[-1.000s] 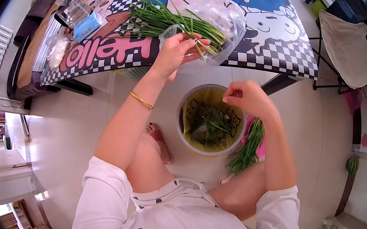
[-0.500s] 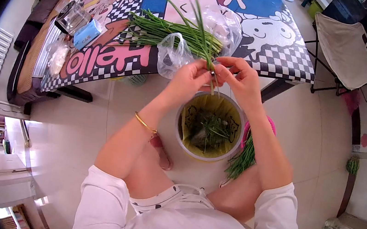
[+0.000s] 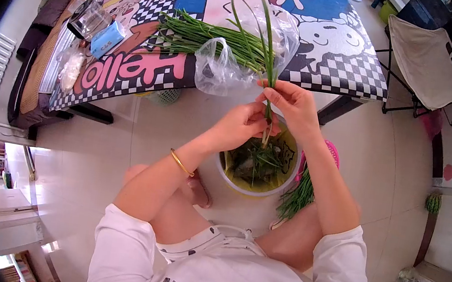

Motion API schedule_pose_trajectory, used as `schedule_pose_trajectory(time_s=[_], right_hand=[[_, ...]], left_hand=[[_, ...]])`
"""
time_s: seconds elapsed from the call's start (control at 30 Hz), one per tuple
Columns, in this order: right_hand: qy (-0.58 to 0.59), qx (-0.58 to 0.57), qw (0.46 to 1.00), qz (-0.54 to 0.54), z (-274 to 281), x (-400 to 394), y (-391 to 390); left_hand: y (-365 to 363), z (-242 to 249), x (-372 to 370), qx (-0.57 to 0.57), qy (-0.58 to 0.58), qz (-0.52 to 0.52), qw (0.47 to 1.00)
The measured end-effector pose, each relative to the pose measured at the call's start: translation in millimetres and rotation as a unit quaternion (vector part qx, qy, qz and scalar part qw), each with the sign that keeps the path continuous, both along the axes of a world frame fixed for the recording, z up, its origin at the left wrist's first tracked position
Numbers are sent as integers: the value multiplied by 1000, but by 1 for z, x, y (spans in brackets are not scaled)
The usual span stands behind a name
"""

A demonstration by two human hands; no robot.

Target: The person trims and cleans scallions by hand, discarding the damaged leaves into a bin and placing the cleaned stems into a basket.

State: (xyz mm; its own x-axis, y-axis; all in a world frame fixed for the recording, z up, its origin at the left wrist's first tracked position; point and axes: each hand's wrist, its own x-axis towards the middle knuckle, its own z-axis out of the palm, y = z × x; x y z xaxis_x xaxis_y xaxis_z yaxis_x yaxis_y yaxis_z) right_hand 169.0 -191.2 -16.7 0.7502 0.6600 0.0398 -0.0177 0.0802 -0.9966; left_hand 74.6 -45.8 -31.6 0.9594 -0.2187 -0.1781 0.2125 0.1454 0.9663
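Between my two hands a few long green stalks (image 3: 270, 44) stand nearly upright, pale ends down. My left hand (image 3: 244, 125) pinches them low, over the bin's far rim. Higher up, my right hand (image 3: 292, 105) has its fingers closed round the same stalks. Below is a round bin (image 3: 255, 193) with a yellow liner, holding green scraps (image 3: 263, 162). A large bunch of green stalks (image 3: 211, 36) lies on the table, partly in a clear plastic bag (image 3: 218, 71).
The patterned tablecloth (image 3: 336, 38) covers the table ahead. On its left are a blue packet (image 3: 108, 40) and a clear container (image 3: 89, 19). A pink basket (image 3: 332, 152) with green stalks (image 3: 299, 197) sits right of the bin. A folding chair (image 3: 427, 65) stands at right.
My left hand has moved down and slightly right, toward the bin. My right hand is slightly lower, and the hands are now one above the other along the stalks, which stand more upright.
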Motion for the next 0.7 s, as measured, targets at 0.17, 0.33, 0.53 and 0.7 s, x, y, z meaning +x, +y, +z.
schedule_pose_trajectory(time_s=[0.17,0.33,0.53,0.7], right_hand=[[-13,18,1000,-22,-11,-11,-7],[-5,-13,1000,-4,-19,-32,-16],[16,-60,997,46,-34,-54,-20],[-94,-112,988,42,-10,-57,-28]], left_hand=[[-2,4,-3,-22,27,100,994],[2,26,-1,-117,-80,177,974],[-2,33,-3,-193,-128,213,949],[-8,37,-10,-175,-112,204,957]])
